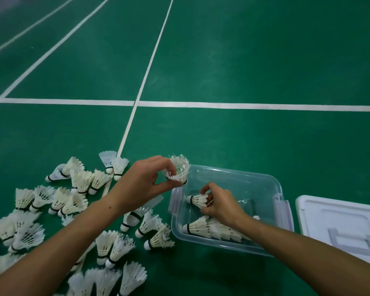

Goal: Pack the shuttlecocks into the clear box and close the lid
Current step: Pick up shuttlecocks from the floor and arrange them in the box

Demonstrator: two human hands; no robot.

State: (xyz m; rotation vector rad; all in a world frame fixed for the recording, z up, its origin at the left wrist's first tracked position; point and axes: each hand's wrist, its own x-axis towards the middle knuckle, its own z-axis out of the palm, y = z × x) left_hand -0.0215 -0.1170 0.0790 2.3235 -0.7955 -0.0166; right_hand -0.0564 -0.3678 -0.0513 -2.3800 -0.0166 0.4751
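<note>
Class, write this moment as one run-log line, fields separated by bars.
left hand: pinches frayed shuttlecock at box rim | right hand: holds shuttlecock inside clear box | lid: off, right of box

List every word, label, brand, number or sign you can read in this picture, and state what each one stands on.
None can be read.
The shuttlecocks carry dark bands near their cork, too small to tell if printed.
The clear box and the white lid show no lettering.
The green court floor bears only plain white lines.
</note>
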